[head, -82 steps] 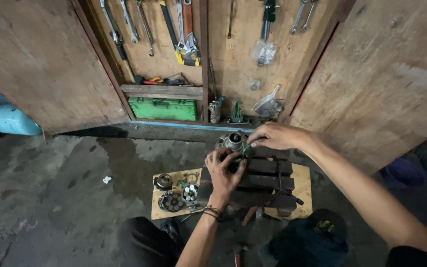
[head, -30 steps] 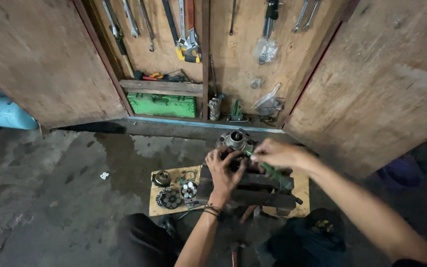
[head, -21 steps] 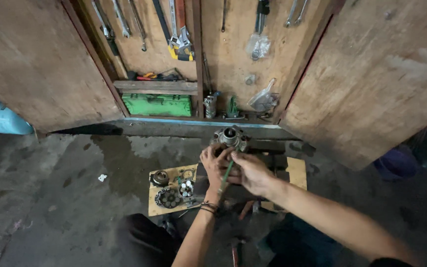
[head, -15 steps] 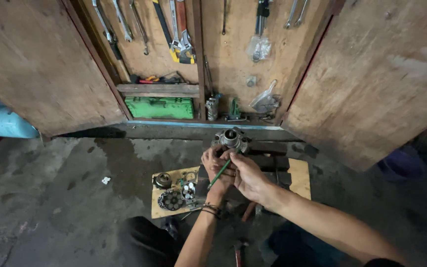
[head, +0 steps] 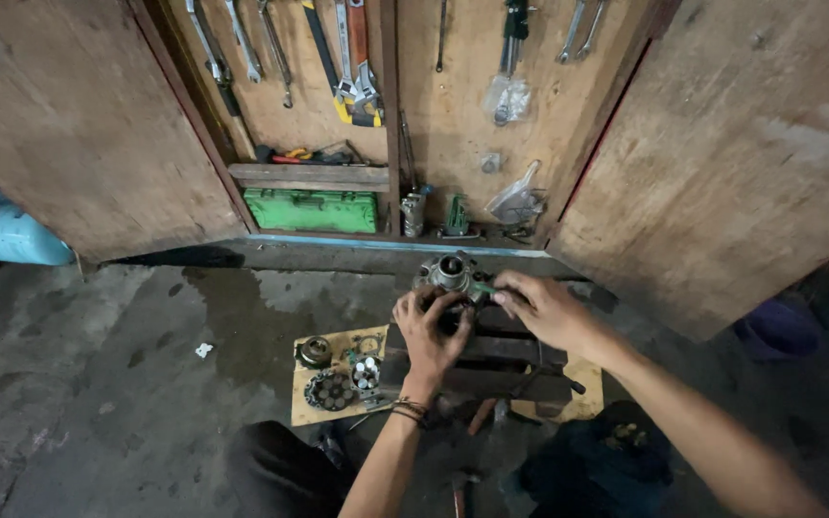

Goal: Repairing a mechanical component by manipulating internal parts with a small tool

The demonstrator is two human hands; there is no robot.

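Seen from above, you crouch on a stained concrete floor [head: 98,384] before an open wooden tool cabinet [head: 434,115]. Your left hand [head: 431,331] clasps the near side of a round metal engine part [head: 450,274] with a hollow centre, fingers curled up against its rim. The part sits at the far end of a dark slatted wooden stand [head: 491,360], just in front of the cabinet's lower edge. Your right hand [head: 541,307] closes on a green-handled tool [head: 485,287] and presses its tip against the right side of the part; how firm the grip is cannot be told from this height.

To the left of the stand lies a piece of cardboard [head: 323,408] bearing a toothed gear [head: 330,390], a small round casing [head: 315,351] and other loose metal pieces. Inside the cabinet, wrenches [head: 242,43] and pliers [head: 357,67] hang on the back wall, and a green case [head: 313,209] rests beneath a shelf. A pale blue cylinder [head: 11,235] lies at the far left.
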